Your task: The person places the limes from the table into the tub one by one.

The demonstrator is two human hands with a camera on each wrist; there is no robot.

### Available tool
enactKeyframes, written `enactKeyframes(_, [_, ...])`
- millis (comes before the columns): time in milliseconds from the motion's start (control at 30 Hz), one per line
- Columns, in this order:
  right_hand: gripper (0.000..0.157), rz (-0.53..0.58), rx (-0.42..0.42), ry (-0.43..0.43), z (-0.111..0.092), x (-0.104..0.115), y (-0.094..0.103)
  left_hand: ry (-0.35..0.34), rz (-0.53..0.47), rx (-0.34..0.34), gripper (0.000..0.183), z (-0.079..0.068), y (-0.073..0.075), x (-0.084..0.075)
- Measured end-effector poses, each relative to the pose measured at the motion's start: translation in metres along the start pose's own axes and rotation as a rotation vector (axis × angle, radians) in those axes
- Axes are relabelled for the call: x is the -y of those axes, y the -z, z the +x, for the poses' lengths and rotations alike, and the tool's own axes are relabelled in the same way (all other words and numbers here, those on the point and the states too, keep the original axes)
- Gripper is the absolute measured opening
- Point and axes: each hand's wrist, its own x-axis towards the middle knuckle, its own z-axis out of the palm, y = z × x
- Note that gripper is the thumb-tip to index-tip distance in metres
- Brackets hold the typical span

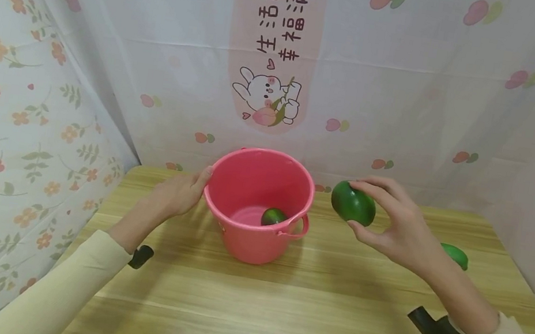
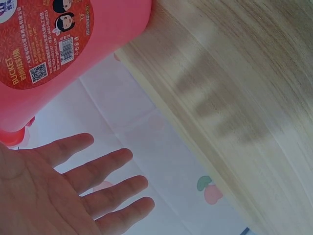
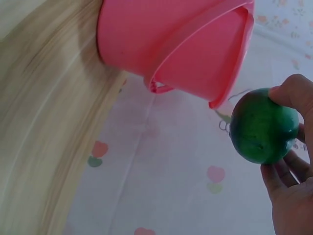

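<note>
Near the far edge of the desk (image 1: 249, 316), the pink bucket (image 1: 255, 245) is standing, a green fruit (image 1: 273, 217) lying inside; the left hand (image 1: 179, 194) is touching its rim, fingers spread. Right of this, the right hand (image 1: 402, 229) is pinching a second green fruit (image 1: 353, 203) aloft, thumb and fingers parted around it.

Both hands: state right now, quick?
Left hand: open, beside the round pink plastic bucket.
Right hand: closed, holding a glossy green oval fruit.

Spread-fingered hand (image 2: 54, 196) beside pink bucket (image 2: 100, 44)
</note>
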Motion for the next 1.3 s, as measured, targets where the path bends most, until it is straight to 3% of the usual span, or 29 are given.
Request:
enactKeyframes(333, [0.067, 0.031, -0.026, 0.039, 0.017, 0.006, -0.006, -0.006, 0.005, -0.005, 0.084, 0.0, 0.0, 0.001])
enactKeyframes(533, [0.069, 0.035, -0.019, 0.022, 0.025, 0.011, -0.009, 0.018, 0.002, 0.007, 0.086, 0.001, 0.0, 0.002])
enactKeyframes(1300, [0.072, 0.129, -0.036, 0.027, 0.048, 0.024, -0.023, 0.008, 0.001, 0.016, 0.086, 0.001, -0.001, 0.002])
